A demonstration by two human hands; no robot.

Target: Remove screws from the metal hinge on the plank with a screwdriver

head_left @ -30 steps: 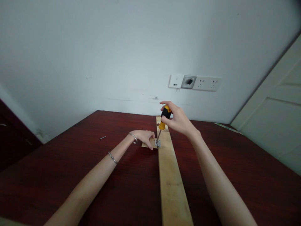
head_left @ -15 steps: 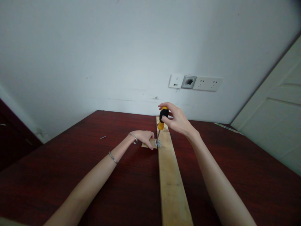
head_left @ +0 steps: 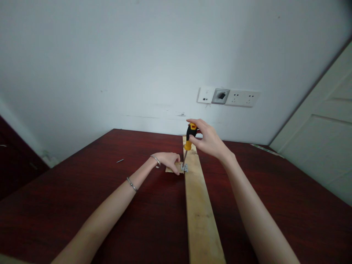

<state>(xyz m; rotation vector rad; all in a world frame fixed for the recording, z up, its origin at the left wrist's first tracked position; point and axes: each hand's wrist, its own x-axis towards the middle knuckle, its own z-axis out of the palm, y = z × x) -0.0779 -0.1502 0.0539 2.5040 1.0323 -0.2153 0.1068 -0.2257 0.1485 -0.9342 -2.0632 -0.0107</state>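
Observation:
My right hand [head_left: 209,141] is closed round the black and yellow handle of a screwdriver [head_left: 189,137], held nearly upright. Its thin shaft points down to a small metal hinge [head_left: 184,168] at the left edge of a long pale wooden plank [head_left: 198,205]. My left hand [head_left: 168,160] rests on a small wooden block [head_left: 172,168] beside the plank, fingers curled and pressing it down next to the hinge. Bracelets circle my left wrist and forearm.
The plank lies lengthwise on a dark red wooden table [head_left: 82,205]. A loose screw [head_left: 120,160] lies at the left on the table. Wall sockets and a switch [head_left: 227,96] sit on the white wall behind. A pale door [head_left: 324,146] stands at the right.
My right hand has shifted its fingers round the screwdriver handle, which has turned a little and stands slightly more upright. The left hand and the block have not moved.

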